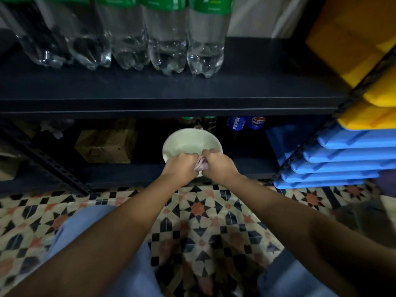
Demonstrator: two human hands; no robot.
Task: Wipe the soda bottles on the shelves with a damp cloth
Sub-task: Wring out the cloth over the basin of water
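Note:
Both my hands squeeze a bunched pinkish cloth (201, 164) over a pale green bowl (188, 140) that sits on the lowest shelf. My left hand (182, 165) grips the cloth's left end, and my right hand (218, 165) grips its right end, knuckles almost touching. Several clear soda bottles with green labels (165, 35) stand in a row on the dark shelf (171, 91) above. Two blue Pepsi bottles (246, 123) stand at the back of the lower shelf, right of the bowl.
A cardboard box (107, 144) sits on the lower shelf left of the bowl. Stacked blue crates (342, 155) and yellow crates (368, 61) stand at the right. A slotted shelf post (42, 157) runs diagonally at left. Patterned floor tiles (203, 211) lie below, with my knees in blue jeans.

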